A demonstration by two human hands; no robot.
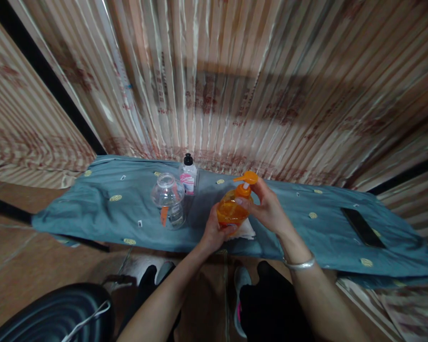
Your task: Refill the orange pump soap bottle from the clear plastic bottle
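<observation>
An orange pump bottle (230, 209) stands near the front edge of a table covered in a grey-blue cloth (107, 209). My left hand (214, 232) grips the bottle's lower body. My right hand (269, 206) holds its neck just under the orange pump head (247, 179), whose spout points left. A white cloth or tissue (245, 231) lies under and behind the bottle. My right wrist wears a silver bangle (299, 264).
A clear glass jar (169, 199) stands left of the bottle. Behind it is a small clear bottle with a black cap and pink label (189, 176). A dark flat phone-like slab (363, 227) lies far right. Striped curtains hang behind. A black rounded object (53, 313) sits lower left.
</observation>
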